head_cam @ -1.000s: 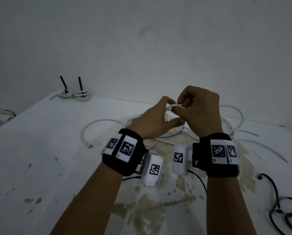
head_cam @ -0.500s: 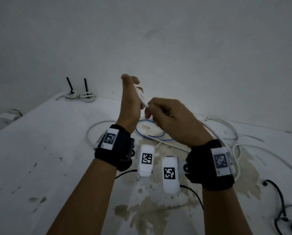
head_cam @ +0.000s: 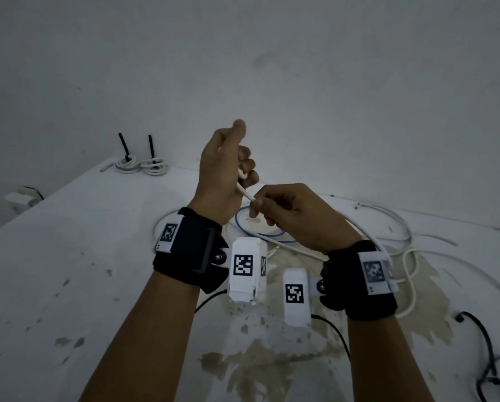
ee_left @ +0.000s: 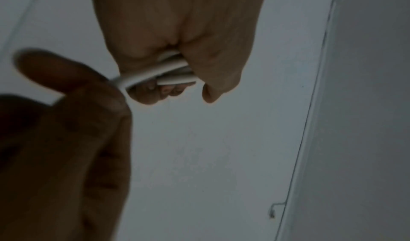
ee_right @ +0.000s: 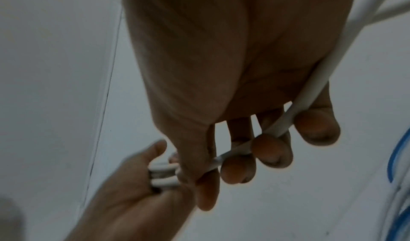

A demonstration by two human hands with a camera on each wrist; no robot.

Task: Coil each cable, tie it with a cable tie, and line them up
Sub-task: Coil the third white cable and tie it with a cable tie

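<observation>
A: Where is your left hand (head_cam: 224, 169)?

B: Raised at centre frame above the bench (head_cam: 69, 256), its fingers curled round a few small loops of the white cable (head_cam: 246, 191). The left wrist view shows those loops (ee_left: 168, 71) packed in your fist.

A: And your right hand (head_cam: 295, 216)?

B: Just to the lower right of the left, nearly touching it. Your thumb and fingers pinch the same cable, and the right wrist view shows it running under your fingertips (ee_right: 271, 150) toward the left hand (ee_right: 133, 192).

A: Where does the rest go?

B: It trails past your right wrist to the slack lying on the bench at right of frame. A blue cable (head_cam: 260, 233) loops on the bench behind your hands.

A: Anything finished?

B: Two coils (head_cam: 141, 166) sit side by side in the upper left, each with a black tie (head_cam: 124, 146) sticking up. A black cable (head_cam: 486, 352) lies at the lower right.
</observation>
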